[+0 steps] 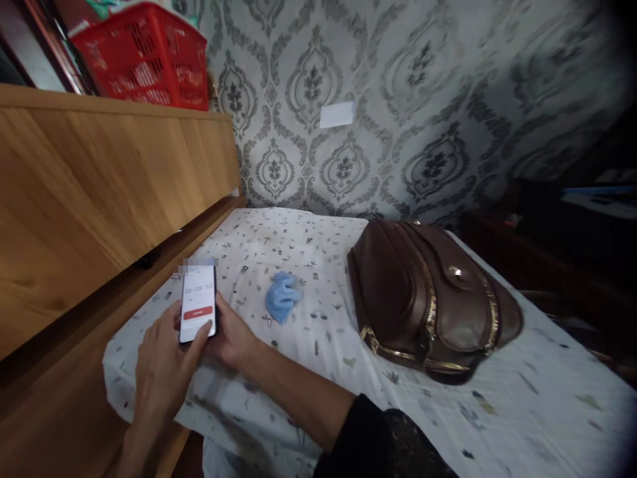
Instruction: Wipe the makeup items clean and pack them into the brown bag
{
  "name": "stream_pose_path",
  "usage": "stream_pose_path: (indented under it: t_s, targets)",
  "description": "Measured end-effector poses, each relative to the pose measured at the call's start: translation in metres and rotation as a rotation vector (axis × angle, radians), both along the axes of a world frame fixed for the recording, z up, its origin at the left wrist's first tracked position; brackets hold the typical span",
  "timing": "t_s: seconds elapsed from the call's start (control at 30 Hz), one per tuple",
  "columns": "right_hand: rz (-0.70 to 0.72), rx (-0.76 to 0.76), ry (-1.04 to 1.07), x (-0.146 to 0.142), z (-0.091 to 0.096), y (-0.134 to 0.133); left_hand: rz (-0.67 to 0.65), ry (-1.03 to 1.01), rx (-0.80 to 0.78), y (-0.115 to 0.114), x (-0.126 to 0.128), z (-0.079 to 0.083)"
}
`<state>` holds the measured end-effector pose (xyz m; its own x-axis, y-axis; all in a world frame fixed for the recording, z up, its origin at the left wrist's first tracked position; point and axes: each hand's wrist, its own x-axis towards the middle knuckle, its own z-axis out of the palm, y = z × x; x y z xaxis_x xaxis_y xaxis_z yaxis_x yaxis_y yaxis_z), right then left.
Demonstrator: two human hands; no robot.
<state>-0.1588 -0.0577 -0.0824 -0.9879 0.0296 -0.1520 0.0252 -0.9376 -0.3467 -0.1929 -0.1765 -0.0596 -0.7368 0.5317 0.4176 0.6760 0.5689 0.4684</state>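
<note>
A smartphone [198,302] with a lit white screen, timer digits and a red button is held up at the lower left. My left hand [162,362] grips its left side, and the thumb lies over the lower part of the screen. From the right, my right hand [231,338] supports the phone, with its thumb along the edge and the other fingers mostly hidden behind. Beyond my hands, a crumpled light blue cloth [283,297] rests on the white printed sheet [323,239]. Neither hand touches the cloth.
A brown leather backpack [432,292] with gold zips lies on the right of the sheet. Along the left runs a wooden cabinet or headboard [114,179], with a red plastic basket [149,60] on top. A patterned wall [308,153] closes off the back. Dark items sit at far right.
</note>
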Motion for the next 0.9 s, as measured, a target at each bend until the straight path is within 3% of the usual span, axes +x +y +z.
stream_pose_path:
  t_s: [0.1, 0.17, 0.33, 0.4, 0.47, 0.53, 0.73, 0.8, 0.9]
  targets:
    - [-0.065, 0.024, 0.039, 0.036, 0.001, 0.024, -0.094, -0.06, 0.209, 0.018, -0.017, 0.006]
    - [-0.141, 0.027, 0.062, 0.065, 0.003, 0.038, -0.225, -0.082, 0.235, 0.038, -0.027, 0.005]
    - [-0.327, 0.076, 0.073, 0.136, 0.006, 0.063, -0.709, -0.057, -0.049, 0.109, -0.017, -0.015]
    - [-0.394, 0.07, 0.055, 0.154, 0.005, 0.069, -0.823, 0.01, -0.171, 0.134, -0.006, -0.024]
    - [-0.447, 0.041, 0.034, 0.163, 0.002, 0.073, -0.788, 0.042, -0.267, 0.152, -0.005, -0.03]
    - [-0.475, 0.013, 0.016, 0.165, -0.001, 0.075, -0.668, 0.035, -0.305, 0.157, -0.022, -0.034]
    - [-0.481, -0.017, -0.031, 0.16, -0.003, 0.078, -0.322, 0.018, -0.347, 0.117, -0.112, -0.021]
    - [-0.49, -0.022, -0.03, 0.16, -0.002, 0.079, -0.29, 0.045, -0.326, 0.108, -0.118, -0.015]
    - [-0.501, -0.027, -0.037, 0.161, -0.002, 0.079, -0.374, 0.092, -0.274, 0.115, -0.093, -0.015]
